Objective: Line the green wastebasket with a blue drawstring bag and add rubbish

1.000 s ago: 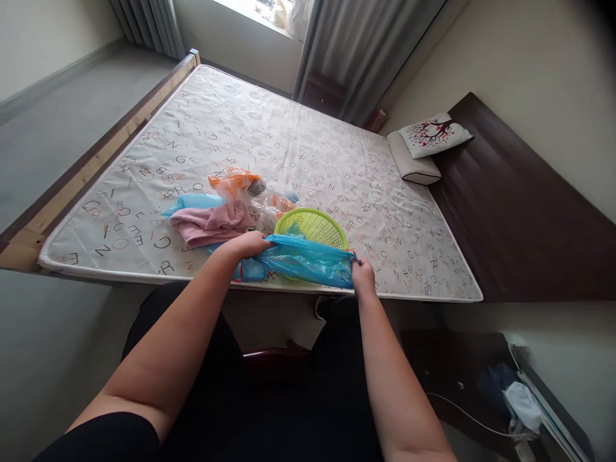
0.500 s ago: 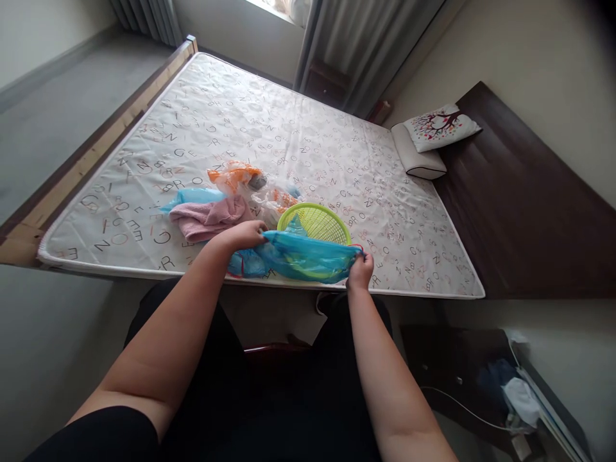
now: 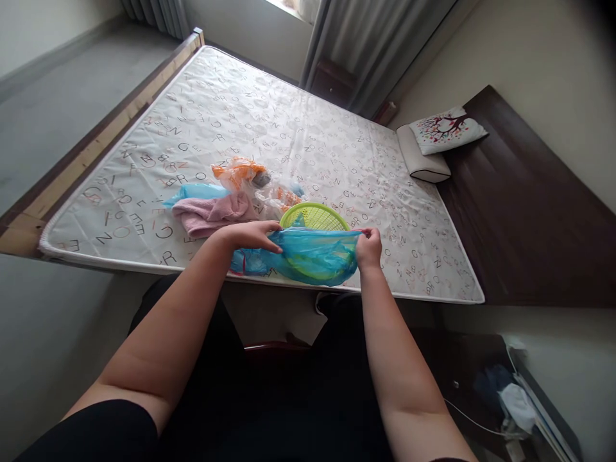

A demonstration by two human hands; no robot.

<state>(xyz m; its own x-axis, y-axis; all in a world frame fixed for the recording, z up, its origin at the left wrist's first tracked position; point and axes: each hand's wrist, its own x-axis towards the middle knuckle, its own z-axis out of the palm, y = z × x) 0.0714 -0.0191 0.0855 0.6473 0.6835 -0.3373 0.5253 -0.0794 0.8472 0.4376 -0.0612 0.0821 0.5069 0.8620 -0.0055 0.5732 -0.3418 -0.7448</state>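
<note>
A thin blue plastic bag (image 3: pixel 317 256) is stretched between my two hands at the near edge of the mattress. My left hand (image 3: pixel 253 235) holds its left end, the thumb spread away from the fingers. At the right end, my right hand (image 3: pixel 369 248) is closed on the bag's upper edge. Behind the bag stands a yellow-green mesh basket (image 3: pixel 317 217), its lower part showing dimly through the film. More crumpled blue plastic (image 3: pixel 250 262) with a red strip lies below my left hand. Just beyond that hand is a folded pink towel (image 3: pixel 212 215).
Clear and orange plastic bags (image 3: pixel 240 173) lie behind the towel, with a light-blue bag (image 3: pixel 199 192) left of them. The mattress (image 3: pixel 231 115) reaches back to the curtains. A pillow (image 3: pixel 447 130) and bolster (image 3: pixel 421 154) rest by the dark headboard (image 3: pixel 539 212).
My right hand has moved slightly up and right, raising the bag's right end. My left thumb has spread from the fingers. The bag hangs fuller in front of the basket.
</note>
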